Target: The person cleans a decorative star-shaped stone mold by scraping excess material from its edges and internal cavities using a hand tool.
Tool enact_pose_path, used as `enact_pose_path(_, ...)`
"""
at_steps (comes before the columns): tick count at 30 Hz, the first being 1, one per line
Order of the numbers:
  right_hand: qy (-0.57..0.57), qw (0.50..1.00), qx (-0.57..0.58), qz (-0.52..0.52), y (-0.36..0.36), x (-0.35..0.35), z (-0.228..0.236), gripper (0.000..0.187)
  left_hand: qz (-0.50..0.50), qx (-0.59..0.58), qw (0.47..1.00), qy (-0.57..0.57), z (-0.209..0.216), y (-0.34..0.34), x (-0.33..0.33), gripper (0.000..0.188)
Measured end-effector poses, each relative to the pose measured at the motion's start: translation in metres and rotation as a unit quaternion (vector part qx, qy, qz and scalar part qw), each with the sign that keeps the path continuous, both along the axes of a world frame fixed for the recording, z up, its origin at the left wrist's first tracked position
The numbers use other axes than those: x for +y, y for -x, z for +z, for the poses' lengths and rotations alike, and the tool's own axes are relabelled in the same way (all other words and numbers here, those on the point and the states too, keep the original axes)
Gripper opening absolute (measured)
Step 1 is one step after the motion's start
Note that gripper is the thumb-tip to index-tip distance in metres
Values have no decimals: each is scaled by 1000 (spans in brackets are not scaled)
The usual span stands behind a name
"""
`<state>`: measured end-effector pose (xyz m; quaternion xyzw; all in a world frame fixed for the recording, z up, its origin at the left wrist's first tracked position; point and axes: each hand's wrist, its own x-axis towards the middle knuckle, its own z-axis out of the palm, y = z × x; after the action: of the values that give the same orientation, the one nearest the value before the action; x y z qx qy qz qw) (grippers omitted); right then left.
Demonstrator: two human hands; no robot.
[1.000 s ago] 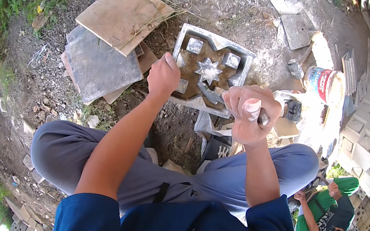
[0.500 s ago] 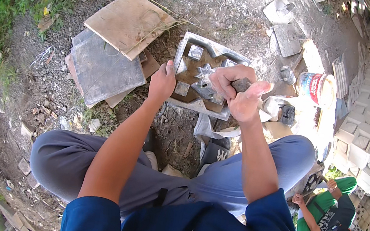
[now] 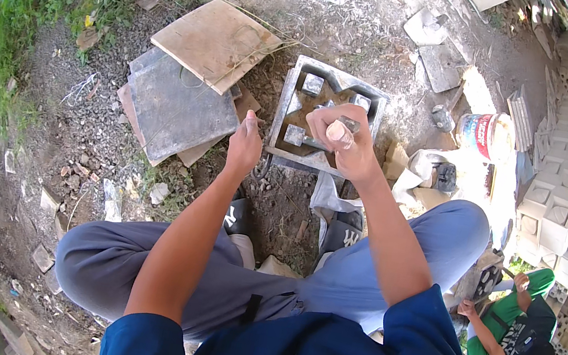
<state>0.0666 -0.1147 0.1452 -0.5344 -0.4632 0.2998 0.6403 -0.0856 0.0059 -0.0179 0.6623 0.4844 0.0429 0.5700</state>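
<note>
A square grey metal mould (image 3: 292,81) lies on the ground in front of me, with raised metal blocks inside and notched inner walls. Over its right half, my right hand (image 3: 348,142) is closed round a stubby, rough grey-brown handle (image 3: 349,123). The far end of that tool is hidden beneath the hand. My left hand (image 3: 244,146) hovers just outside the mould's near left corner, apart from the rim. Its thumb points forward and its fingers curl inward out of sight, so what they hold, if anything, is hidden.
Flat boards, one tan (image 3: 215,44) and one grey (image 3: 182,110), lie stacked to the left. A labelled tub (image 3: 485,135) stands at right, near a sack (image 3: 418,172). Pale blocks (image 3: 560,207) are piled farther right. Another person (image 3: 511,332) works at lower right.
My left hand has come off the mould's left rim and sits farther left of it. My right hand has turned and shifted left over the mould, still gripping the handle. The view has shifted slightly.
</note>
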Motion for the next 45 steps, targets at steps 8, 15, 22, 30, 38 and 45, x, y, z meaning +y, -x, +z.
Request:
enact_pose_path(8,-47,996,-14,-71,8,-14,5,71,4,-30,999,-28,10,-5,-1,78)
enact_pose_path(15,62,987,48,139,3,-7,32,84,-2,-41,997,-63,14,-8,-3,75)
enact_pose_path(22,3,998,-29,-58,18,-12,44,60,-23,-58,994,-90,11,-7,-6,76)
enact_pose_path(30,5,990,-11,-138,34,-17,43,47,-25,-32,996,-80,7,-6,-4,77)
enact_pose_path(38,51,985,-78,-147,33,-11,40,42,-13,-30,994,-101,4,-6,-9,75)
enact_pose_path(45,78,988,-78,-112,25,-8,51,46,-29,11,996,-85,13,-5,-8,76)
